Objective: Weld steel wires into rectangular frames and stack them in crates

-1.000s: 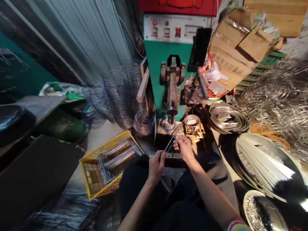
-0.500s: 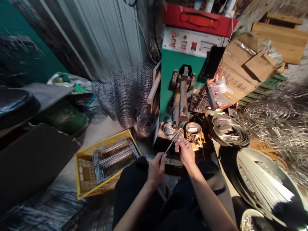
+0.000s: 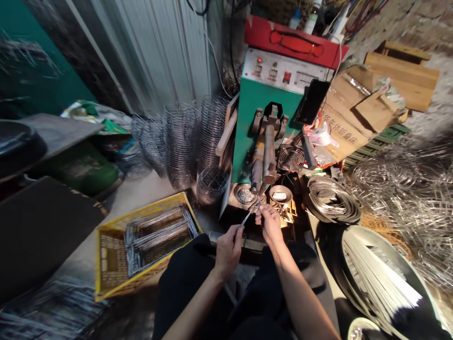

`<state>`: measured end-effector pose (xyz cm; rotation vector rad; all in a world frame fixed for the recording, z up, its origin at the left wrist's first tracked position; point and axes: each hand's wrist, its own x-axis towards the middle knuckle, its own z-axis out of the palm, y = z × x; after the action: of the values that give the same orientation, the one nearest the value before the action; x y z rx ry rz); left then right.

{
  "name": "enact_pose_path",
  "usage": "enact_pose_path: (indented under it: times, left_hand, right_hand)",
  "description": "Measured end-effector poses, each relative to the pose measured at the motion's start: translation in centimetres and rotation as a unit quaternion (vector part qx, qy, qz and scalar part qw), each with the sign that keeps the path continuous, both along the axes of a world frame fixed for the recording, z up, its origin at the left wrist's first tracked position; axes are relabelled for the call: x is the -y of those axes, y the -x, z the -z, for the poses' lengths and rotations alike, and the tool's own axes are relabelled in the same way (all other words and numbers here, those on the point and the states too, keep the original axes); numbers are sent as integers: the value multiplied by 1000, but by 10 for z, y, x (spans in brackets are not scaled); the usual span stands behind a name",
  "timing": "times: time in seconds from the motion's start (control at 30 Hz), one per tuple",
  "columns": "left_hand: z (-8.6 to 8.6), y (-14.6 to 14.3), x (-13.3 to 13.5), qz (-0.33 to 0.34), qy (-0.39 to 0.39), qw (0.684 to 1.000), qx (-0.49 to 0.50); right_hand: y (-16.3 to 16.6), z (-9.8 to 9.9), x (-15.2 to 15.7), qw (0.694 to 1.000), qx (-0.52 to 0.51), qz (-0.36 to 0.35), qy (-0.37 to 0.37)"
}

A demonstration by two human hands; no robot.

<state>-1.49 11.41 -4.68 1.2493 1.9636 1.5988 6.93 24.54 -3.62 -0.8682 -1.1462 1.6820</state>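
My left hand (image 3: 229,248) is closed around the near end of a bundle of thin metal rods (image 3: 247,216). My right hand (image 3: 271,222) pinches the same rods farther along, close to their far tips. The tips point at the base of the brown press arm (image 3: 269,156) on the green machine (image 3: 262,99). A small round dish of metal bits (image 3: 245,193) sits just left of the tips, and another small bowl (image 3: 281,193) lies to the right.
A yellow crate (image 3: 106,250) of bent wire pieces lies at my left. Wire coil stacks (image 3: 184,141) stand behind it. A coil of flat strip (image 3: 331,198) and a pan of straight rods (image 3: 378,274) sit right. A cardboard box (image 3: 354,118) and tangled wire (image 3: 410,189) lie beyond.
The view has tilted up and shifted, showing more of the machine's red top. Both hands stayed on the rods, holding their tips by the press base.
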Motion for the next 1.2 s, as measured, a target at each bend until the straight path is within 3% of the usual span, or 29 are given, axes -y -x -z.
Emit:
enact_pose_path:
  times: [0.73,1.2]
  left_hand:
    - [0,1,-7,4,-13,1000,5]
    - [-4,4,-10,1,6,999,-47]
  right_hand:
    - [0,-5,-13,1000,3,-12,-22]
    - [3,-3,-18,1000,0,-6,-14]
